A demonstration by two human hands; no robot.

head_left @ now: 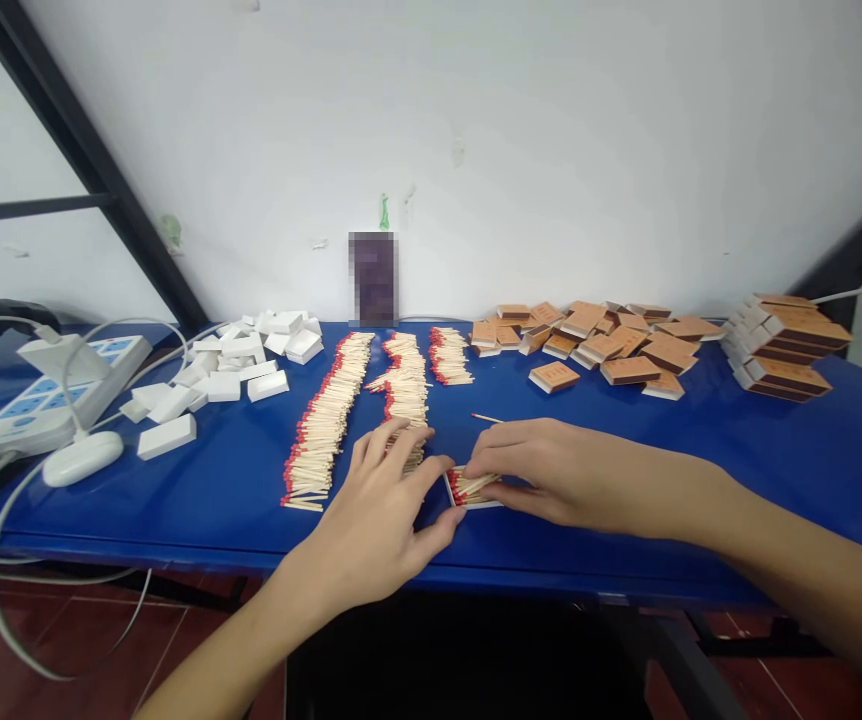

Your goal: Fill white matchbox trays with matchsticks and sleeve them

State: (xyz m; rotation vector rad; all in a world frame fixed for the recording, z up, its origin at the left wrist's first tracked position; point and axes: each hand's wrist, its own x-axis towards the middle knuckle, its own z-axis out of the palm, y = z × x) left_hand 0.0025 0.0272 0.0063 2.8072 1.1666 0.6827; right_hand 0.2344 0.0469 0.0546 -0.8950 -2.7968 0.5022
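Note:
A small white inner tray (470, 488) filled with red-tipped matches lies on the blue table (213, 490) near its front edge. My right hand (551, 470) pinches the tray and its matches from the right. My left hand (382, 505) lies flat beside it, fingers spread over the near end of the middle row of matches (404, 385), thumb touching the tray's left corner. A long row of matches (326, 420) lies to the left, a short row (449, 356) at the back. One loose match (486, 417) lies just beyond my right hand.
Empty white inner trays (236, 365) are heaped at the back left. Orange matchbox sleeves (596, 340) are scattered at the back right, with a stack of closed boxes (783, 345) at the far right. A white power strip (52, 390) with cables and a plug sits at the left.

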